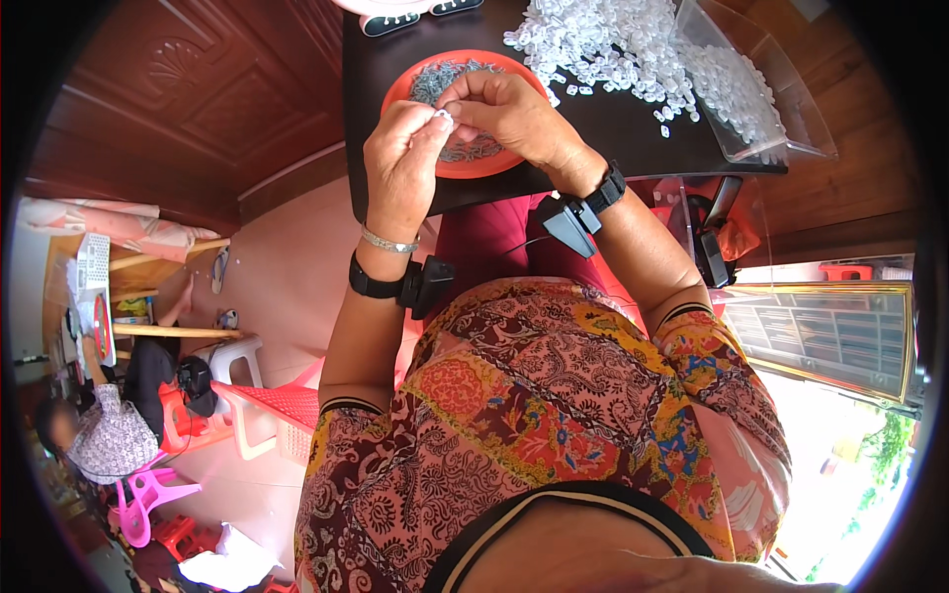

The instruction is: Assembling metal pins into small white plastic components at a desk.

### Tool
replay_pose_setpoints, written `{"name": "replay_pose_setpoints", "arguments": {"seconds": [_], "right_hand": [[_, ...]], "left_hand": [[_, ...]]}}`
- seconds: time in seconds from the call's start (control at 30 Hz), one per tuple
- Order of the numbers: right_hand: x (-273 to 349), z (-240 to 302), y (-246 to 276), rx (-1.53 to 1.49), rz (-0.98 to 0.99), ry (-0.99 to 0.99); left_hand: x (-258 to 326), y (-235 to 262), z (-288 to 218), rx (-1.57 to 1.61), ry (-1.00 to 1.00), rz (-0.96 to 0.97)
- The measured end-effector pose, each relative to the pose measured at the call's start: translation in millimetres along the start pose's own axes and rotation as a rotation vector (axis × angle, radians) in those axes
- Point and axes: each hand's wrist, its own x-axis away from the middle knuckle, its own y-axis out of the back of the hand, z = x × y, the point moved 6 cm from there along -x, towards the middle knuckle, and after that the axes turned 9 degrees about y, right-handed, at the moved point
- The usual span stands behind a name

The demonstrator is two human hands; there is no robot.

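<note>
Table (638, 143): placed before the person (544, 395). Basin (398, 94): set on its left part, pieces (430, 84) contained. Loose parts (603, 49): heaped right of the basin, partly in a tray (803, 109). Left hand (403, 148), right hand (524, 119): held over the basin. Stools (148, 504): set on the floor (287, 267), left.

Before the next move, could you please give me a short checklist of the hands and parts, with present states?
1. Small white plastic piece pinched in the left hand: ok.
2. Right hand close beside the left: ok.
3. Anything held in the right fingertips: cannot tell, too small to see.
4. Orange basin beneath both hands, small grey parts inside: ok.
5. White plastic pieces all inside the clear plastic bin: not ok; many lie on the dark table.
</note>
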Motion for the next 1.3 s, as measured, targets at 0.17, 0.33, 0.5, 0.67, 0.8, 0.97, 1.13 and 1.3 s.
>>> {"name": "replay_pose_setpoints", "arguments": {"seconds": [0.17,0.33,0.5,0.67,0.8,0.97,1.13,1.3], "right_hand": [[1.5,-0.2,-2.2,-0.04,-0.023,-0.018],[-5.6,-8.2,4.1,0.085,-0.053,0.078],[-17.1,15.7,25.5,1.143,-0.19,0.412],[-11.8,14.3,0.0,0.707,0.032,0.309],[-8.6,32.1,-20.5,0.534,0.077,0.432],[-8.4,51.0,-22.5,0.672,0.077,0.516],[-6.1,72.7,-30.5,1.087,0.101,0.684],[-7.2,79.9,-35.0,1.155,0.15,0.691]], "left_hand": [[-3.1,0.9,2.5,0.051,0.042,0.019],[-10.9,5.2,9.3,0.275,0.234,0.053],[-8.9,24.6,8.8,0.383,0.274,-0.091],[3.6,32.2,18.8,0.422,0.33,-0.12],[4.1,23.6,19.6,0.509,0.372,-0.069],[-0.6,16.7,16.0,0.567,0.369,-0.022],[-3.1,16.5,17.5,0.445,0.349,-0.013],[-5.5,16.7,14.3,0.424,0.346,-0.025]]}}
